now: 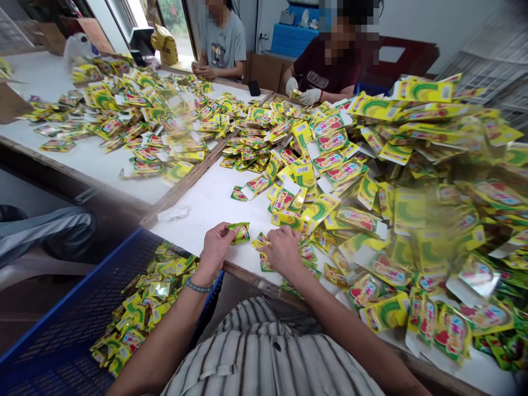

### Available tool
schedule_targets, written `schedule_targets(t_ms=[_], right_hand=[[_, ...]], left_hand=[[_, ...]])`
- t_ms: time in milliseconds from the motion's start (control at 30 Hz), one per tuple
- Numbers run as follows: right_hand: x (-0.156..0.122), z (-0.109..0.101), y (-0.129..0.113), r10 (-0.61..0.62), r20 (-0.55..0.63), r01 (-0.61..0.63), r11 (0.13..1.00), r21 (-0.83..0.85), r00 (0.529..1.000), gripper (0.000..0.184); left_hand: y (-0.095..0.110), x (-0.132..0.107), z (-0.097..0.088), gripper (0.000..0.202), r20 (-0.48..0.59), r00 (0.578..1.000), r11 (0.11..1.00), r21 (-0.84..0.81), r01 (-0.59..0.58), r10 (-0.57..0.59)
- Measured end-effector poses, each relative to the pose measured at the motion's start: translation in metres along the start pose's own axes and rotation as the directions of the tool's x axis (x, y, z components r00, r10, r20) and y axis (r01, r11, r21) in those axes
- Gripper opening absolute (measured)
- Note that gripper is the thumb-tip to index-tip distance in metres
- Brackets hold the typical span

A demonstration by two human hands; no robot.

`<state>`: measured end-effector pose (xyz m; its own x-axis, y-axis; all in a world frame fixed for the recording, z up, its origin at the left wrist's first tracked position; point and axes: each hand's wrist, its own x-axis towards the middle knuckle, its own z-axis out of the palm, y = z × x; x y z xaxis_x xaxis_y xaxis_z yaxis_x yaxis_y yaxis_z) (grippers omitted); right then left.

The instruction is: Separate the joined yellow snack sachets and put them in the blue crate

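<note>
Between the thumb and fingers of my left hand is a small green and yellow packet, held just above the white table near its front edge. My right hand reaches down over several small packets at the table edge. Its fingers are bent and touch the packets; their tips are partly hidden, so whether one is gripped does not show. Just beyond my right hand lie flat yellow and green cartons with open white flaps, heaped loosely.
A blue crate below the table edge on the left holds many packets. A wooden strip divides the tabletop. A crumpled white scrap lies beside it. Large carton piles rise at the right. Two people sit across the table, one wearing white gloves.
</note>
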<state>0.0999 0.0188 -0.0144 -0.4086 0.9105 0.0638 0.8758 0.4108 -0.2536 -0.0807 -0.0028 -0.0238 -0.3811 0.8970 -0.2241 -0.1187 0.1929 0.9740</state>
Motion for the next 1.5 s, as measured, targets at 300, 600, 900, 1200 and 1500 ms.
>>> schedule_targets(t_ms=[300,600,900,1200,1500], right_hand=[[-0.002,0.005,0.007,-0.024,-0.049,0.022,0.999,-0.050,0.999,0.027],[-0.002,0.008,0.009,-0.087,-0.045,0.090,0.994,0.056,0.995,0.014],[0.001,-0.026,0.003,-0.275,-0.262,0.348,0.891,0.292,0.925,0.023],[-0.006,-0.018,0.009,0.170,-0.073,-0.027,0.517,0.855,0.983,0.028],[-0.016,-0.023,0.008,0.195,0.186,-0.224,0.194,0.955,0.963,0.037]], left_hand=[[0.008,-0.005,0.008,0.023,-0.030,0.999,0.998,0.047,-0.042,0.044],[0.014,-0.007,0.008,0.042,0.044,0.975,0.960,-0.169,0.223,-0.218],[0.015,-0.017,0.020,0.043,0.244,0.955,0.976,-0.101,0.195,-0.166],[0.019,-0.024,0.029,0.040,0.339,0.930,0.941,-0.247,0.233,-0.141],[0.020,-0.026,0.044,0.030,0.397,0.916,0.985,-0.135,0.112,-0.050]])
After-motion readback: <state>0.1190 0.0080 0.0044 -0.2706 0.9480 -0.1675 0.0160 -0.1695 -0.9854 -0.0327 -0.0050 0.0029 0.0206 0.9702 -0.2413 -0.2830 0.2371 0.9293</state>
